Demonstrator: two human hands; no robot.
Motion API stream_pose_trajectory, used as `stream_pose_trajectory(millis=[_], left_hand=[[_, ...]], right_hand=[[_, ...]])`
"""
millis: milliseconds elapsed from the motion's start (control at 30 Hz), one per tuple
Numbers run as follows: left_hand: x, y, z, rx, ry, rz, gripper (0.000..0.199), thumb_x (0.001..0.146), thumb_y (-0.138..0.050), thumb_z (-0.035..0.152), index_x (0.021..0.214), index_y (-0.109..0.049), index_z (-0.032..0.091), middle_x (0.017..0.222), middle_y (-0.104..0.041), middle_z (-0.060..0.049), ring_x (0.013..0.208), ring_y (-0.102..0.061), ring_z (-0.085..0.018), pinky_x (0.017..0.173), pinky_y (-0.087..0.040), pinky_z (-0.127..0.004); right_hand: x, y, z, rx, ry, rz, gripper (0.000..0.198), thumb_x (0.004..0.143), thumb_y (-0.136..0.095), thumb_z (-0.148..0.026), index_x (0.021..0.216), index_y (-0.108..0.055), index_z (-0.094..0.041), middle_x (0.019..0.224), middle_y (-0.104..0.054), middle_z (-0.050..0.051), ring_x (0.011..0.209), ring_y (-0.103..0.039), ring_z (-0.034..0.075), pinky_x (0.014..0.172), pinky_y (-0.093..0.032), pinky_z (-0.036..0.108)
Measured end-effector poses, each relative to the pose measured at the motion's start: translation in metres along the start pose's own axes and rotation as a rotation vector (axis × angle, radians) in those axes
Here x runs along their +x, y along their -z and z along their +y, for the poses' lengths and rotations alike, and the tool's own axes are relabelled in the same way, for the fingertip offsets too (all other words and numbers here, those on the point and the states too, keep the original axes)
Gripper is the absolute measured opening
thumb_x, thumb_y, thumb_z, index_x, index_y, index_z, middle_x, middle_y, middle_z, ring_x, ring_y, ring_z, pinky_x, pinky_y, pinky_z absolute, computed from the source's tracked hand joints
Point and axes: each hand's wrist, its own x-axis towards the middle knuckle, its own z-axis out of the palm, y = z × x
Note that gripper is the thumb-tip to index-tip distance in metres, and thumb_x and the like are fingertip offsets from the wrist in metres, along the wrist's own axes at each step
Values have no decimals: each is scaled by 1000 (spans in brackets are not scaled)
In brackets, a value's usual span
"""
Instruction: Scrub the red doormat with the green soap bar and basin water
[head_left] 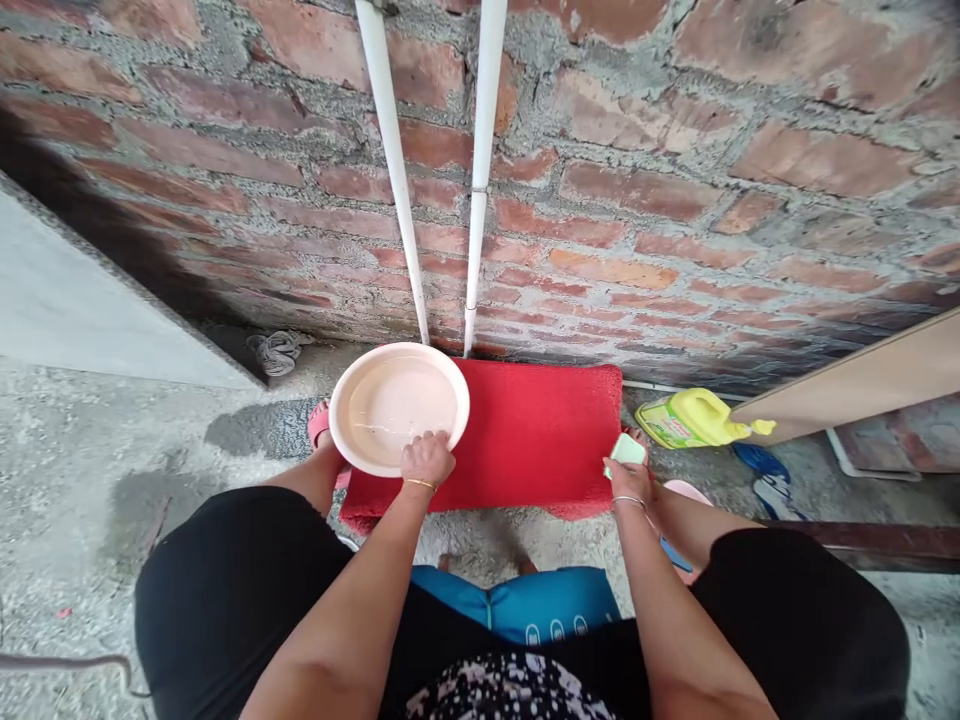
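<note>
A pale pink basin (375, 466) with clear water in it stands on the left end of a red mat (540, 430). My left hand (428, 459) is closed on the basin's near right rim, its fingers curled over the edge. At the mat's right end, my right hand (628, 484) grips a pale green rectangular block (630, 450). Whether that block is a bar of soap or the back of a brush, I cannot tell. The mat is spread over a low, long support hidden beneath it.
A yellow jug (694, 417) lies on the floor at right, near a blue slipper (776, 485). Two white pipes (478, 210) run down the brick wall (600, 200) behind the mat. A grey slab (112, 290) leans at left, beside a coiled white rope (276, 352).
</note>
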Motion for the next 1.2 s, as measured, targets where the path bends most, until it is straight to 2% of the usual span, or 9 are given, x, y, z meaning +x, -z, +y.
stream_pose_trajectory(millis=[67, 267, 367, 467, 667, 767, 933, 1033, 1200], left_hand=[[0, 0, 0, -4, -2, 0, 38, 82, -35, 23, 106, -64, 22, 97, -63, -13, 91, -59, -28, 74, -45, -41], [0, 4, 0, 10, -3, -41, 38, 79, -38, 22, 108, -63, 23, 102, -62, -13, 96, -59, -27, 78, -45, -40], [0, 5, 1, 21, -3, -47, 38, 81, -37, 24, 110, -62, 23, 103, -62, -13, 96, -58, -27, 78, -45, -40], [0, 3, 2, 33, 8, -47, 40, 80, -37, 22, 111, -62, 23, 104, -62, -13, 96, -58, -26, 78, -44, -40], [2, 0, 1, 5, 20, -43, 40, 80, -35, 22, 109, -63, 23, 104, -62, -14, 97, -57, -27, 79, -43, -42], [2, 0, 1, -3, 10, -32, 41, 80, -35, 22, 110, -63, 23, 104, -62, -14, 97, -57, -28, 79, -43, -43], [0, 2, 1, 3, 2, -18, 40, 79, -37, 21, 109, -63, 23, 101, -62, -14, 95, -58, -28, 77, -44, -42], [0, 3, 2, 8, -4, -18, 39, 80, -37, 22, 110, -62, 23, 101, -62, -14, 94, -58, -28, 75, -44, -41], [1, 5, 4, 15, 8, -39, 39, 80, -37, 22, 108, -63, 22, 100, -61, -14, 93, -58, -28, 75, -43, -41]], right_hand=[[-32, -9, -25, 64, 26, -40, 38, 66, -62, -50, 89, -62, -20, 88, -62, 7, 77, -60, 20, 67, -44, 30], [-161, -54, -120, -162, 728, -480, 36, 66, -66, -44, 98, -59, -28, 101, -53, -1, 79, -56, 14, 68, -39, 24], [-179, -60, -131, -304, 977, -557, 36, 67, -66, -39, 101, -59, -29, 104, -53, 0, 88, -55, 16, 77, -38, 27], [-147, -46, -105, -332, 820, -514, 37, 69, -65, -40, 103, -59, -29, 105, -53, 0, 85, -56, 16, 75, -39, 27], [-43, 18, 2, -181, -32, -181, 42, 66, -65, -49, 97, -60, -22, 102, -58, 8, 81, -59, 20, 67, -43, 30], [-32, 26, 12, -52, -199, -81, 39, 66, -64, -49, 90, -61, -18, 92, -61, 10, 81, -60, 23, 67, -44, 32], [-83, -19, -58, 14, 207, -200, 42, 64, -67, -48, 99, -59, -26, 104, -57, 1, 87, -58, 16, 73, -42, 25], [-114, -43, -105, -142, 481, -319, 42, 69, -65, -48, 105, -57, -28, 107, -54, 1, 91, -55, 17, 80, -38, 28], [-123, -52, -141, -408, 647, -316, 49, 73, -62, -55, 108, -55, -22, 110, -52, 9, 103, -48, 24, 88, -32, 37]])
